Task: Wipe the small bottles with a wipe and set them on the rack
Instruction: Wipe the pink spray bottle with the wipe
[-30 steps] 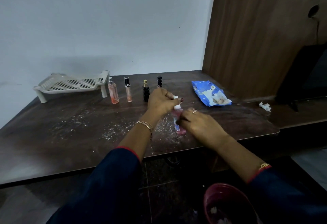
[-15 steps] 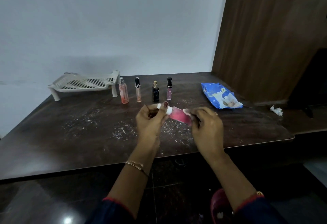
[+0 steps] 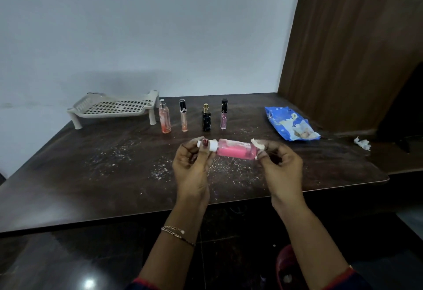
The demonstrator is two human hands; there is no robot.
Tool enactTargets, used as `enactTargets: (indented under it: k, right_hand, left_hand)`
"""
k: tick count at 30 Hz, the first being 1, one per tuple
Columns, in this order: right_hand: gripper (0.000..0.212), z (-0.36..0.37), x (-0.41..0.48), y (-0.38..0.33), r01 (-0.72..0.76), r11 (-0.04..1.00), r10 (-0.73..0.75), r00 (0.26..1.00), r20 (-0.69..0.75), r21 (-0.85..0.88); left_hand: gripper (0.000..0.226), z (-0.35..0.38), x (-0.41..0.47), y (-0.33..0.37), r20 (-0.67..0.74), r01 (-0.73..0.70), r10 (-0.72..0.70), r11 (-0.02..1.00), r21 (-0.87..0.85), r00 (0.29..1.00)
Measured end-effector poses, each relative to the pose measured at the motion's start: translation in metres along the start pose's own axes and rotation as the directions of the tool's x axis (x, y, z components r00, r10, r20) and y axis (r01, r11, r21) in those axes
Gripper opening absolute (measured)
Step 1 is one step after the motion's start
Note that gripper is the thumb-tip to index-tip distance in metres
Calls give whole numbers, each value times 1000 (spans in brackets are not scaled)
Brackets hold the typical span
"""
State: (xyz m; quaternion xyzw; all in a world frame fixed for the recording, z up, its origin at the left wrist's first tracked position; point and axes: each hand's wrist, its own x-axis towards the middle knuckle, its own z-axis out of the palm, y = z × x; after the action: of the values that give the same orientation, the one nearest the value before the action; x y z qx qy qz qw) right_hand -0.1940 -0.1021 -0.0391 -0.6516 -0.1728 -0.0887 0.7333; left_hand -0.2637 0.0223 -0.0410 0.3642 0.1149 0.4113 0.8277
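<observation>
A pink bottle (image 3: 235, 150) with a white cap lies sideways in the air above the table. My left hand (image 3: 192, 166) pinches its cap end. My right hand (image 3: 280, 166) pinches a small white wipe (image 3: 257, 143) against the bottle's base. Behind them several small bottles stand in a row: an orange one (image 3: 164, 118), a slim clear one (image 3: 183, 115), a black one (image 3: 206, 119) and a pale purple one (image 3: 223, 115). The beige perforated rack (image 3: 116, 107) stands empty at the far left of that row.
A blue wipes pack (image 3: 290, 125) lies at the right on the dark table (image 3: 91, 175). A crumpled white scrap (image 3: 362, 143) sits further right. White specks dust the tabletop. A red bin (image 3: 286, 267) shows below the table edge. A wooden panel rises at the right.
Both hands lifted the pink bottle off the table and turned it sideways between them. The view tilted up and shifted left.
</observation>
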Motion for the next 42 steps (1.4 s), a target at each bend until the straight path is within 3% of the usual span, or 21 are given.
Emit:
enactTargets:
  k: [2,5,10,13,16,18,20,23,25,30,33,36,40,42]
  right_hand:
    - [21,1,1,-1,-98,985,103,994,-29,139]
    - [22,1,1,-6,-80,984,91,994,-63,162]
    - [25,3,0,-13,76,996,-73,995,-68,40]
    - [36,2,-2,-11,212,968,-224,971,-83,-136]
    - [32,-2,-3,-7,419,801,-458,889,14,-429]
    - [33,2,-6,-7,500,650,-527,839,134,-573]
    - [29,13,-14,-11,586,554,-567,786,247,-592]
    - [28,25,-21,-16,695,498,-604,707,367,-519]
    - [26,20,-16,-14,694,475,-604,705,372,-541]
    - [30,-2,9,-4,495,583,-484,849,214,-644]
    - [28,7,4,-15,531,584,-506,830,237,-614]
    - [25,18,-4,-28,636,541,-516,767,380,-550]
    - [28,7,18,-28,597,622,-399,799,451,-507]
    - [32,-3,28,-27,518,725,-306,833,462,-455]
  left_hand:
    - [16,-2,-1,1,62,15,-16,1000,15,998]
    - [20,-7,-2,4,99,72,-79,994,79,992]
    - [31,-9,-6,9,112,164,-164,986,17,980]
    - [29,-4,-11,9,90,169,-167,985,-20,982]
    - [28,0,-13,5,66,129,-126,990,-49,990]
    - [23,2,-15,0,56,90,-89,996,-21,995]
    - [20,5,-18,-5,63,64,-65,998,21,996]
    - [22,6,-20,-6,84,40,-41,999,8,996]
    - [19,4,-18,-2,90,39,-40,999,11,995]
    - [18,-1,-17,6,148,10,-17,999,50,989]
    - [18,3,-18,4,202,-17,6,998,55,979]
    - [19,6,-19,1,246,-68,36,990,120,969]
    - [19,0,-15,7,257,-58,34,995,85,966]
    - [20,-4,-13,9,239,-25,10,998,58,971]
